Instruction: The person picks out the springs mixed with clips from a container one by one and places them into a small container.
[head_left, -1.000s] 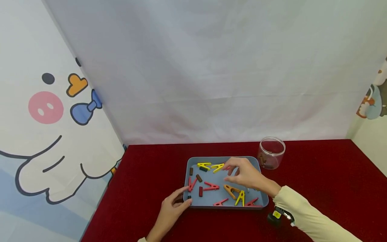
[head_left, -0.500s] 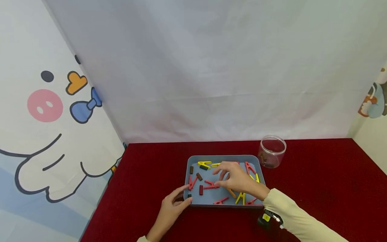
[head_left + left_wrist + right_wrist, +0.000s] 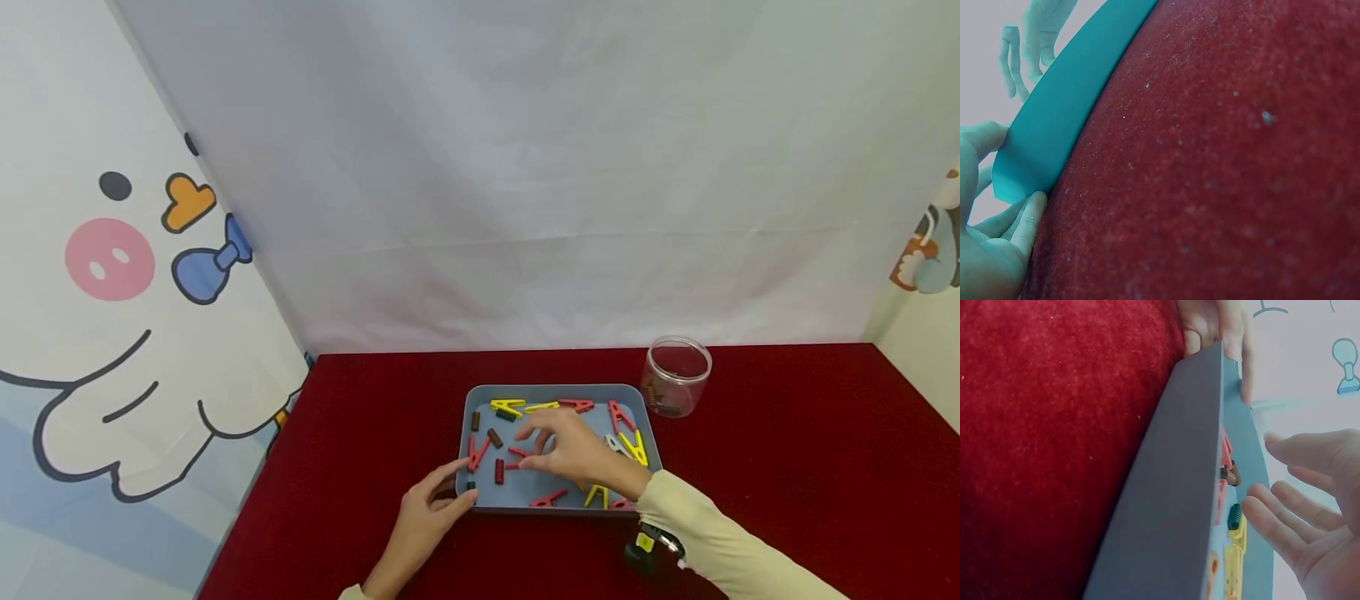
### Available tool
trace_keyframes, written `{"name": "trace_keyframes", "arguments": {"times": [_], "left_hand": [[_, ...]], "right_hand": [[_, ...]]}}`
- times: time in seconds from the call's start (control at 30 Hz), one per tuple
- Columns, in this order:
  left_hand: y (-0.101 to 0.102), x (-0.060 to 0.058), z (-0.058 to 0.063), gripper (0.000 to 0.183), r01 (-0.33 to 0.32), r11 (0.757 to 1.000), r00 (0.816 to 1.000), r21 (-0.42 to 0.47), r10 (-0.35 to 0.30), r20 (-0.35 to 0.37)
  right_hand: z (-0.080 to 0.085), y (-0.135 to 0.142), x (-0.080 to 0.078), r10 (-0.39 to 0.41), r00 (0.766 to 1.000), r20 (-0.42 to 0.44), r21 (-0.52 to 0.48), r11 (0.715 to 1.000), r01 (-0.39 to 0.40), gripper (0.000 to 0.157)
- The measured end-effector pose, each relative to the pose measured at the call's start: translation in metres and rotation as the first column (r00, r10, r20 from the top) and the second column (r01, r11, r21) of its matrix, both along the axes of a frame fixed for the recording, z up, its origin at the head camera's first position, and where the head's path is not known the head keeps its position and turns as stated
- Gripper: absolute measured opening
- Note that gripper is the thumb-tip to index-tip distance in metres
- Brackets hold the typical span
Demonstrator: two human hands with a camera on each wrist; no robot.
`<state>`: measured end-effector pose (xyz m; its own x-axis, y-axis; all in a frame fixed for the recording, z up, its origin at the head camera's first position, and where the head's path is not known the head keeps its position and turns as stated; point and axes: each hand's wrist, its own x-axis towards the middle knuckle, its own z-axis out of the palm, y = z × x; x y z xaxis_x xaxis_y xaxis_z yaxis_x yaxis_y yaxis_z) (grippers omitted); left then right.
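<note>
A shallow blue-grey tray (image 3: 506,505) holds loose red and yellow clip pieces, among them a yellow clip (image 3: 507,405) and a red clip (image 3: 477,454). Short coil springs lie among them, such as a red spring (image 3: 499,472), a brown spring (image 3: 494,437) and a green spring (image 3: 1234,516). My left hand (image 3: 422,515) holds the tray's near left corner, thumb and fingers on either side of it. Over the middle of the tray hovers my right hand (image 3: 573,452), thumb and fingertips apart with nothing between them. It hides part of a red clip beneath.
A clear round jar (image 3: 677,377) with dark springs at its bottom stands just beyond the tray's far right corner. Dark red cloth (image 3: 795,467) covers the table. A white curtain (image 3: 585,167) hangs along the back edge.
My right hand has moved left across the tray, from its right part to the middle, uncovering clips on the right. The left hand has stayed at the corner.
</note>
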<state>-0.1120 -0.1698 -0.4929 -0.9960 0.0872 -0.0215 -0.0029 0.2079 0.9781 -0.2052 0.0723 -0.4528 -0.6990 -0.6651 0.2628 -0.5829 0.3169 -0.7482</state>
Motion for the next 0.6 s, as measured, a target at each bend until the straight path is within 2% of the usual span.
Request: {"name": "trace_keyframes", "arguments": {"times": [0.13,0.47,0.6], "left_hand": [[0.003,0.004,0.015,0.049,0.008,1.000,1.000,0.007,-0.008,-0.001],[0.004,0.006,0.021,0.048,0.014,1.000,1.000,-0.009,-0.014,-0.025],[0.002,0.003,0.014,0.048,0.014,1.000,1.000,-0.009,-0.015,-0.025]], "right_hand": [[-0.005,-0.004,0.000,0.018,1.000,0.019,0.006,1.000,-0.018,0.026],[-0.014,-0.018,0.000,0.018,0.999,-0.028,0.032,0.999,-0.018,0.026],[-0.018,-0.025,-0.001,-0.001,1.000,-0.027,0.062,0.998,0.002,0.028]]}}
